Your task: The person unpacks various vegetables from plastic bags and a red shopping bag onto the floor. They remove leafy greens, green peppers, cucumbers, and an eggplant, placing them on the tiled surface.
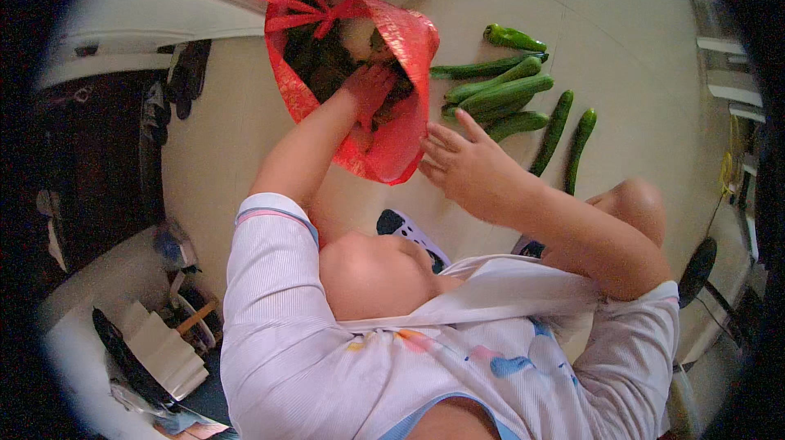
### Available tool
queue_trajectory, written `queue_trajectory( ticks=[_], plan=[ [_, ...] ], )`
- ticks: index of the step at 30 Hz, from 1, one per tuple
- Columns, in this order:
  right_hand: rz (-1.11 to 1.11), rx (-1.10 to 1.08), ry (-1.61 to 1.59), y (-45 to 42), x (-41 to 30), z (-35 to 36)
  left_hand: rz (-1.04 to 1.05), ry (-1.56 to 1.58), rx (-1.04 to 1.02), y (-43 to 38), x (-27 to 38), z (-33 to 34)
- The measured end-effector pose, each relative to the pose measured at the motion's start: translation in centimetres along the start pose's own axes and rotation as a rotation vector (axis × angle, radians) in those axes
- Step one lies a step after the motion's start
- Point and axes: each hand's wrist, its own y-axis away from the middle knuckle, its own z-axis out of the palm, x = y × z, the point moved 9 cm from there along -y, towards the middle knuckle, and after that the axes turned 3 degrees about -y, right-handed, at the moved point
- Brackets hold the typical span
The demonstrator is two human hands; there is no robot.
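A red plastic bag (412, 32) with its handles tied in a strip stands with its mouth towards me. My left hand (368, 93) reaches down inside it, over dark leafy-looking contents and a pale rounded item (359, 38). Whether its fingers grip anything is hidden by the angle and the shade. By the bag's right rim, my right hand (469, 164) has its thumb raised and fingers apart, holding nothing. Its fingertips are at the rim, and I cannot tell if they touch. Just beyond that hand, several green cucumbers (506, 93) lie on the floor, with a green pepper (515, 38) above them.
Pale floor tiles (631, 72) lie under the vegetables. My bent knee (374, 268) and a lilac clog (417, 234) are below the bag. Dark shoes (187, 78) stand at the left. A corrugated pale object (162, 348) is at the lower left.
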Motion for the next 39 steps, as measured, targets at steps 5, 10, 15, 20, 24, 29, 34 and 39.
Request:
queue_trajectory(
  ticks=[5,10,15,20,24,29,34,39],
  plan=[
    [-0.005,-0.001,-0.067,4.4,-2.2,-1.7,-0.091,0.0,0.047,-1.3,0.7,1.0],
    [-0.028,0.002,-0.025,6.5,-3.1,-0.9,-0.175,-0.014,0.116,-0.5,1.5,1.7],
    [0.005,0.048,-0.034,5.0,-1.0,-2.0,-0.221,0.021,0.148,0.0,1.0,1.6],
    [0.075,-0.21,-0.049,4.5,0.0,-1.0,-0.255,0.04,0.165,0.5,0.9,1.9],
    [0.086,-0.21,-0.076,4.7,0.4,-1.1,-0.268,0.035,0.185,0.4,0.3,1.6],
    [0.074,-0.242,-0.071,4.0,1.0,-1.4,-0.262,0.057,0.243,1.9,-2.7,-0.7],
    [0.086,-0.274,-0.093,3.2,2.4,-0.9,-0.533,0.367,0.346,6.2,-7.0,-8.2],
    [0.018,-0.059,-0.076,2.2,2.9,-1.6,-0.774,1.208,0.747,11.3,-15.3,-8.0]
  ],
)
